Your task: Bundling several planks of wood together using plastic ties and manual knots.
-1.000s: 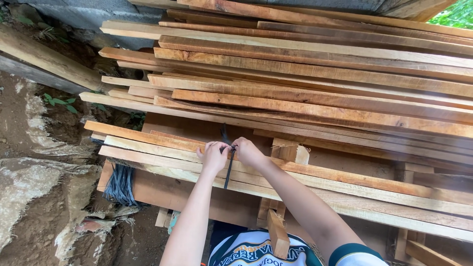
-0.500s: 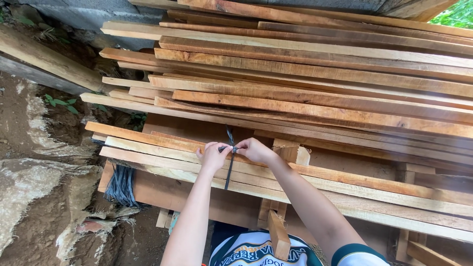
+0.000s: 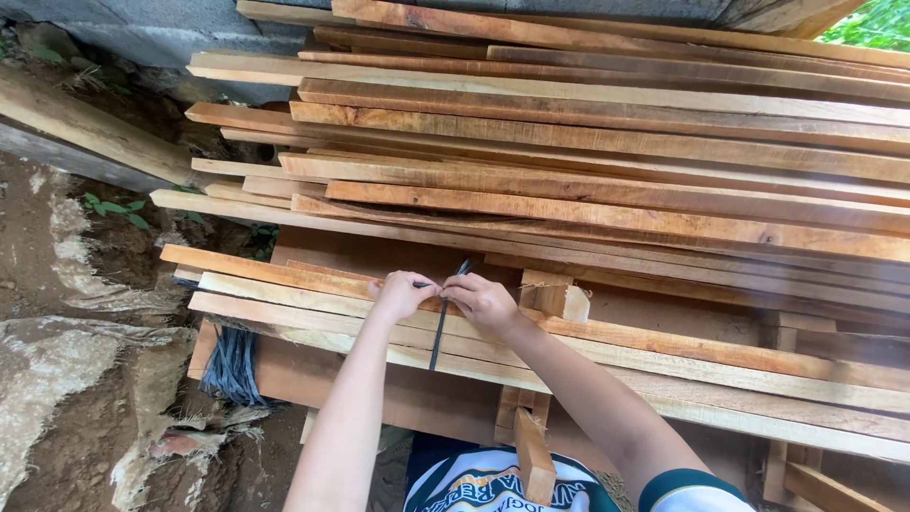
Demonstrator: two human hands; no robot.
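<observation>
I see my left hand (image 3: 400, 294) and my right hand (image 3: 483, 301) meeting over a dark strap (image 3: 439, 332) that runs across a small bundle of planks (image 3: 284, 289) at the near edge of the lumber stack (image 3: 588, 161). Both hands are closed in a pinch on the strap's ends: the left grips a short dark end pointing toward the right, and the right holds the other end, which sticks up and away just above its fingers. Below the hands the strap hangs straight down over the front edge of the bundle.

My worry is the grip. The ends held are short, so if either hand loosens or pulls unevenly, I judge the strap could slide out of the fingers and the knot go slack. A hard tug could also snap a thin strap or drag it sideways along the planks, since nothing visible stops it sliding. The rough sawn edges just under the knuckles look likely to give splinters if a hand slips. A short wooden block (image 3: 559, 296) sits just beside the right hand and could snag it. I cannot tell how tight the loop is underneath.
</observation>
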